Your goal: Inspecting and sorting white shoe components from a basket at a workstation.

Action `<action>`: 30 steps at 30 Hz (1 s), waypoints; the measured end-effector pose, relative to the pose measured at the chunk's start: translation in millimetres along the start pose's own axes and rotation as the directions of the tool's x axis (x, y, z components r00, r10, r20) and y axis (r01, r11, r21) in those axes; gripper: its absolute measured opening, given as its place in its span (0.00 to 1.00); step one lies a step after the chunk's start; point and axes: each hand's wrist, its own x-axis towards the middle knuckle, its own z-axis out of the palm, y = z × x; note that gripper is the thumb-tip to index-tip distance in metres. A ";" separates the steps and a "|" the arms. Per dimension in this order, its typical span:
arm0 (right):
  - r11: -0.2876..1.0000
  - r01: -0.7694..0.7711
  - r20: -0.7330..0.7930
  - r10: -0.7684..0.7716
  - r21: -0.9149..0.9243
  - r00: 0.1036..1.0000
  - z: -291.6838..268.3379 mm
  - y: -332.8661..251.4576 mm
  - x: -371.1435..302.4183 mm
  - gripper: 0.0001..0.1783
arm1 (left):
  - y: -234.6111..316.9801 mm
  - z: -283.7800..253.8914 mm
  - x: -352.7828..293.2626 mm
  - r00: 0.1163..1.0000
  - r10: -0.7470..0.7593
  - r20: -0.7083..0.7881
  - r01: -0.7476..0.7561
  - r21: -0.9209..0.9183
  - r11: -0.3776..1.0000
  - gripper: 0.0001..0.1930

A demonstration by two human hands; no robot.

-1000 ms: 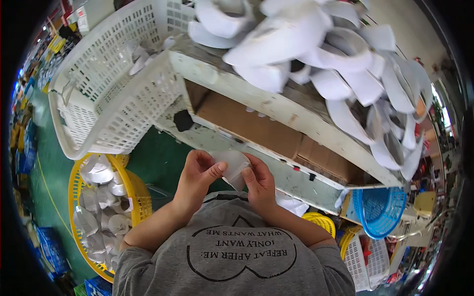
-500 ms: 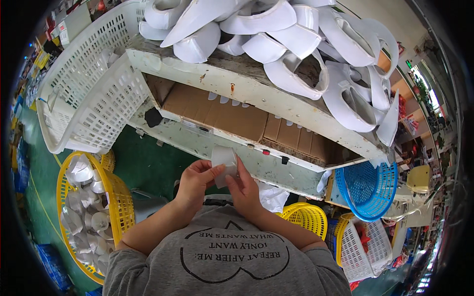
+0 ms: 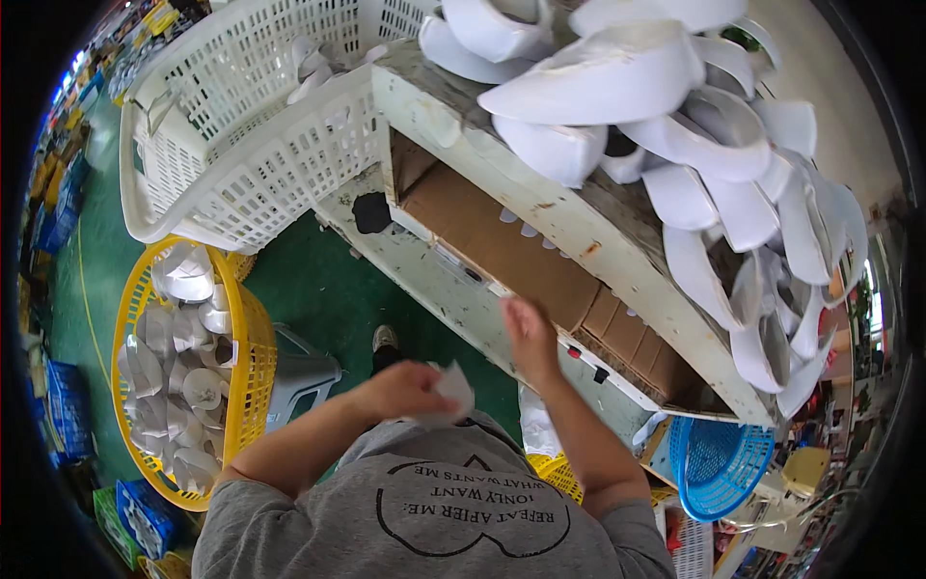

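Workbench [image 3: 540, 207]: 1, landmark for all places below; brown cardboard [image 3: 463, 214] lines its front opening.
Left hand [image 3: 410, 388]: on the near side of the workbench, apart from it; fingers closed narrow on one white piece.
White piece [image 3: 454, 388]: 1 in hand, near side of the workbench, poking out past the fingers; blurred, outline unclear.
Right hand [image 3: 528, 333]: raised before the workbench's front opening, apart from the left; nothing seen in it, finger spread cannot be told.
Step in hand: judged one-handed carrying of the white piece; right hand off it.
Next move: judged to call for a light, steady left pinch, the piece looking thin, and right fingers kept clear of the workbench edge.
Curved white pieces [image 3: 593, 77]: heaped on top of the workbench; more than ten, overlap bars an exact count.
Yellow basket [image 3: 256, 352]: 1, left of the workbench; over a dozen white pieces inside, not fully countable.
White basket [image 3: 289, 159]: 1, at the workbench's left end; a few white pieces inside.
Blue basket [image 3: 691, 468]: 1, by the workbench's right end.
Grey stool [image 3: 307, 376]: 1, left of the workbench's near side.
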 end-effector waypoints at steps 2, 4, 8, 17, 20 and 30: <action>0.963 0.170 0.054 -0.162 -0.210 0.985 1.5 0.8 57.7 0.10 | -6.6 12.6 5.4 0.997 0.068 -0.024 -0.062 0.196 0.979 0.22; 0.871 0.336 0.041 -0.345 -0.359 0.938 10.2 16.5 106.6 0.06 | -1.8 9.8 15.3 0.993 0.102 -0.055 -0.083 0.276 0.958 0.23; 0.543 0.452 0.077 -0.577 -0.708 0.813 24.4 79.1 171.6 0.07 | 9.4 -2.1 17.8 0.985 0.099 -0.144 -0.056 0.277 0.959 0.26; 0.969 0.097 0.027 -0.093 -0.227 0.995 34.1 81.8 190.6 0.21 | 0.4 -41.4 46.2 0.943 0.228 -0.242 -0.212 0.091 0.973 0.20; 0.916 -0.241 0.009 0.252 0.321 0.968 43.8 43.8 182.6 0.18 | -3.1 -50.1 62.5 0.970 0.103 -0.220 -0.131 -0.113 0.985 0.12; 0.814 0.325 0.098 -0.318 -0.482 0.943 40.1 92.9 201.0 0.13 | 3.9 -35.9 83.0 0.976 0.124 -0.178 -0.112 0.077 0.991 0.12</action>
